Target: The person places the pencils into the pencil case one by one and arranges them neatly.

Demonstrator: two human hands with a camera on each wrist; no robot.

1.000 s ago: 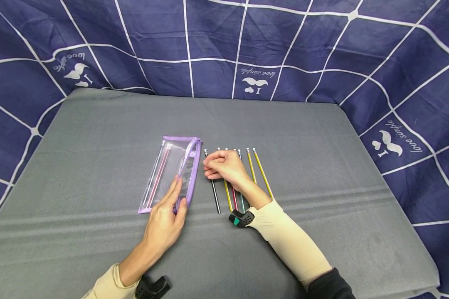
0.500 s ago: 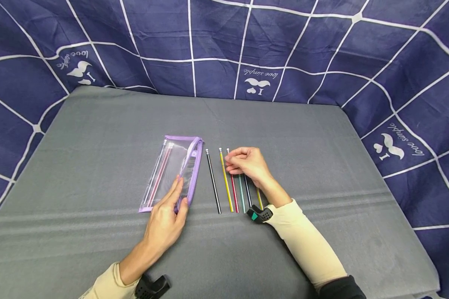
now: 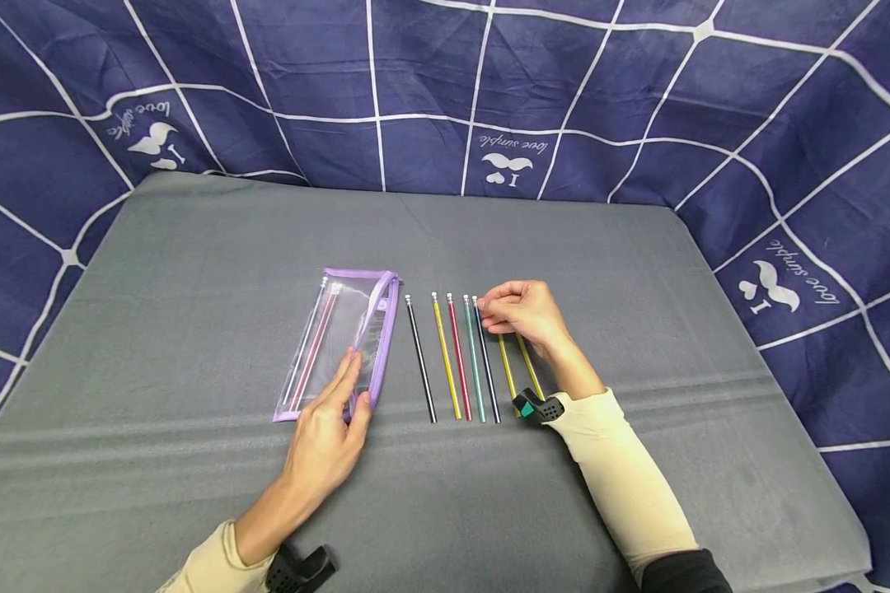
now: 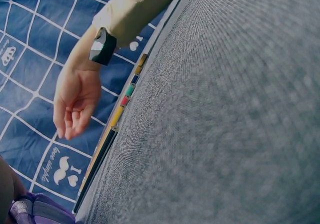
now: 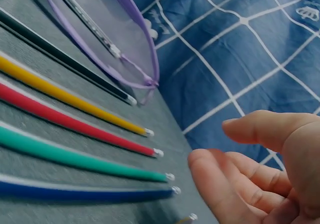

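A clear pencil case with purple trim lies left of centre, its side edge gaping, and a red pencil shows inside. My left hand rests on its lower right part with the fingers straight. To the right, pencils lie in a row: black, yellow, red, green and dark blue. Above the tops of two more yellow pencils, partly hidden, is my right hand. In the right wrist view its thumb and fingers are apart, with nothing between them.
Everything lies on a grey cloth-covered table. A dark blue curtain with white grid lines surrounds its back and sides. The wrist cameras sit low under both wrists.
My right hand has moved to the right over the row, from near the black pencil to the yellow pencils at the right end. The pencils, the pencil case and my left hand stay where they were.
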